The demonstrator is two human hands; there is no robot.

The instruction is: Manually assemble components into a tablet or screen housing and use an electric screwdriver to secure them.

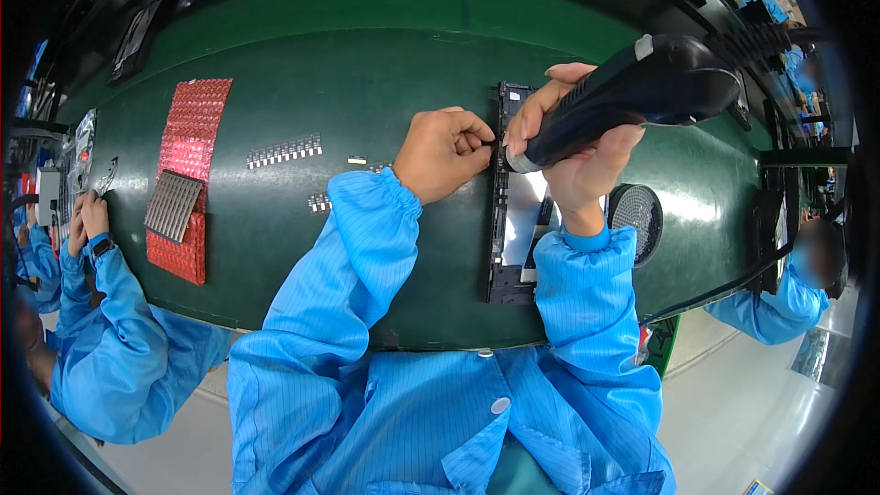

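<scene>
My right hand (587, 160) grips a black corded handheld tool (632, 92), its pale tip pointing down and left over a long black housing (500, 247). The housing lies on the green table with shiny silvery panels inside; the tool and right hand hide part of it. My left hand (446, 154) is closed, fingers curled and thumb pinched by the housing's left edge. Anything small between those fingertips is hidden. Just left of that hand lie a small pale part (357, 159) and a strip of small black-and-white parts (286, 151).
Red bubble wrap (194, 119) with a grey slotted tray (174, 202) on it lies at the left. A round dark mesh-topped container (636, 220) stands right of the housing. Co-workers in blue sleeves sit at left (119, 339) and right (770, 307). A black cable crosses the right front edge.
</scene>
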